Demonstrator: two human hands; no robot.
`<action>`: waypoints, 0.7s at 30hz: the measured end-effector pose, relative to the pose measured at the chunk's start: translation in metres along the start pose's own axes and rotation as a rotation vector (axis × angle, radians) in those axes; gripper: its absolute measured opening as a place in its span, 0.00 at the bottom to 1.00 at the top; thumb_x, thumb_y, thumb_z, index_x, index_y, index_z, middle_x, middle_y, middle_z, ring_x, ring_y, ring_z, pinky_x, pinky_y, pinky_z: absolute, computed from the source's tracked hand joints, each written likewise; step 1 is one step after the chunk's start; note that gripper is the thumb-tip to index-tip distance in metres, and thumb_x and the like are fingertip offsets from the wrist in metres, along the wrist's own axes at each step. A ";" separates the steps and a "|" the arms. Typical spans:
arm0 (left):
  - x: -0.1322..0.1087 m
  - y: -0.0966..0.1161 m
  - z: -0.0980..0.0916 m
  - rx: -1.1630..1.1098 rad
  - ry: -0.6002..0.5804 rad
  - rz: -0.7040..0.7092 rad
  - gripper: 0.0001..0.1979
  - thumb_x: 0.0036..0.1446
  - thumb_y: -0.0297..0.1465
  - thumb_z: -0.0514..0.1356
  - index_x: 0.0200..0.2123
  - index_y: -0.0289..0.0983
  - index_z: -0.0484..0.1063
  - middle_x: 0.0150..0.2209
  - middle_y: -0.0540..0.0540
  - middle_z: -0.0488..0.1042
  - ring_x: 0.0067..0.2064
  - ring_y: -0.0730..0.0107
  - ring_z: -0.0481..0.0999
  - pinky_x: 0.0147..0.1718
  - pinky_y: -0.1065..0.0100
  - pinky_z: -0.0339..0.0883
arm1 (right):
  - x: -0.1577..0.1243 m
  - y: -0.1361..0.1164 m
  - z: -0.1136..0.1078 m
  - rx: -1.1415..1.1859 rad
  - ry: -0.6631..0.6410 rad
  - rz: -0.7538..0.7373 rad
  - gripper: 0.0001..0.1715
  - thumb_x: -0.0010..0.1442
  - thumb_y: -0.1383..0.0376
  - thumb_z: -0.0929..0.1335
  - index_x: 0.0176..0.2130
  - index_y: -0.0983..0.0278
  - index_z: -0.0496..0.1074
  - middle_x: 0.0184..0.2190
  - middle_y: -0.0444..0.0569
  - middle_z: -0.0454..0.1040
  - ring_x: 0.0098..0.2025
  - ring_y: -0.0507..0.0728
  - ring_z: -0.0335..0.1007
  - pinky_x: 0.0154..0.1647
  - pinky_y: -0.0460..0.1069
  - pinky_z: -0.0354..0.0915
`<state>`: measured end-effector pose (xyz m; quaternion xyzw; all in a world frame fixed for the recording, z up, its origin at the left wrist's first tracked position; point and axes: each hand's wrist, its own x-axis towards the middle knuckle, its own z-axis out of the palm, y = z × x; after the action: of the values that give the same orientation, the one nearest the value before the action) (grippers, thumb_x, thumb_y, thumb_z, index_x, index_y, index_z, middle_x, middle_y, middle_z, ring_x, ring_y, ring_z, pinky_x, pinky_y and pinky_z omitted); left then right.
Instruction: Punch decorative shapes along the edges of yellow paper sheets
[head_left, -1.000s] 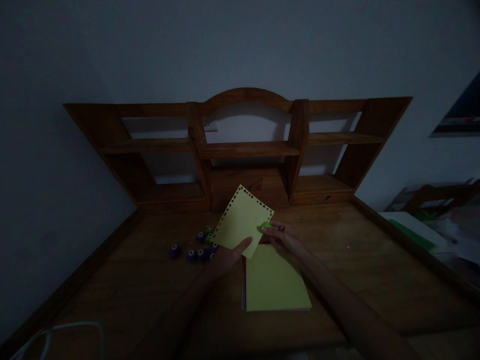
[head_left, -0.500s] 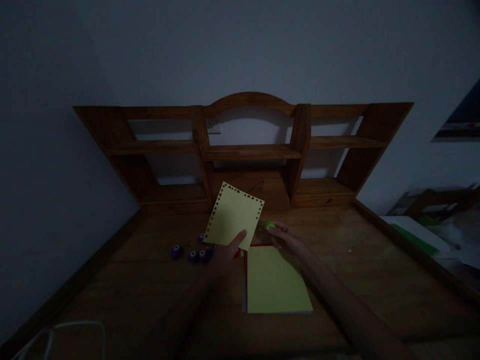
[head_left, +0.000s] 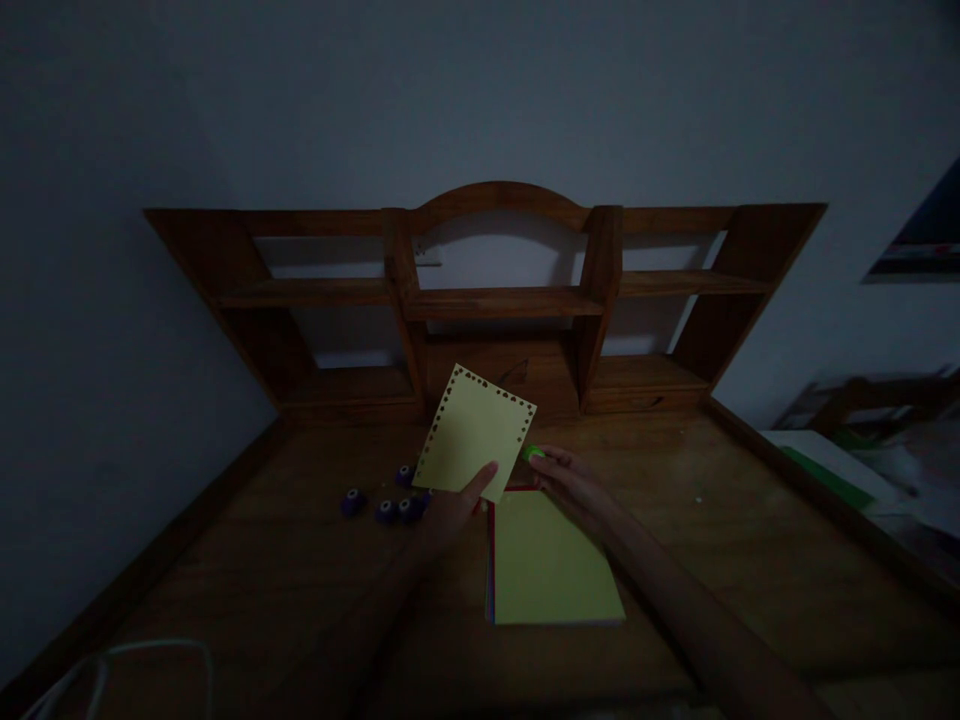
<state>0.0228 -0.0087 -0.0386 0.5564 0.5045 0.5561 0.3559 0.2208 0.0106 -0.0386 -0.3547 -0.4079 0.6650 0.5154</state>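
A yellow sheet (head_left: 476, 430) with small punched holes along its left, top and part of its right edge is tilted above the desk. My left hand (head_left: 459, 505) grips its lower edge, thumb on top. Close to the sheet's right edge, my right hand (head_left: 566, 477) pinches a small green punch (head_left: 533, 453). A stack of coloured paper (head_left: 556, 560), yellow on top, lies below the hands. Several purple punches (head_left: 352, 502) sit left of the sheet, one partly hidden by my left hand. Something red shows partly beneath the sheet.
The wooden desk (head_left: 262, 560) carries a wooden shelf unit (head_left: 502, 303) along its back. A white cable (head_left: 157, 645) curls at the front left. Beyond the right edge are a green item (head_left: 829, 477) on a white surface and a wooden chair (head_left: 874, 400).
The yellow sheet has shifted slightly right. The green punch in my right hand has moved slightly left, so it is now closer to the sheet's right edge.
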 end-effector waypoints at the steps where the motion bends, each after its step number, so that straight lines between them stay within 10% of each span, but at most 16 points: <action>1: -0.001 0.001 0.000 0.009 -0.010 -0.011 0.33 0.51 0.40 0.65 0.59 0.39 0.63 0.59 0.44 0.67 0.66 0.63 0.55 0.67 0.62 0.37 | 0.000 0.000 0.000 -0.002 -0.005 -0.006 0.16 0.44 0.61 0.78 0.34 0.61 0.79 0.29 0.43 0.77 0.24 0.47 0.67 0.28 0.43 0.64; 21: -0.006 0.007 -0.001 0.094 -0.087 -0.126 0.31 0.52 0.44 0.63 0.57 0.38 0.66 0.56 0.40 0.71 0.63 0.59 0.62 0.66 0.59 0.45 | 0.001 0.004 0.001 -0.097 -0.036 -0.073 0.14 0.48 0.61 0.77 0.36 0.62 0.79 0.27 0.44 0.76 0.26 0.48 0.67 0.30 0.45 0.62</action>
<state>0.0237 -0.0167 -0.0329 0.5633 0.5482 0.4834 0.3853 0.2184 0.0109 -0.0417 -0.3522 -0.4613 0.6316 0.5140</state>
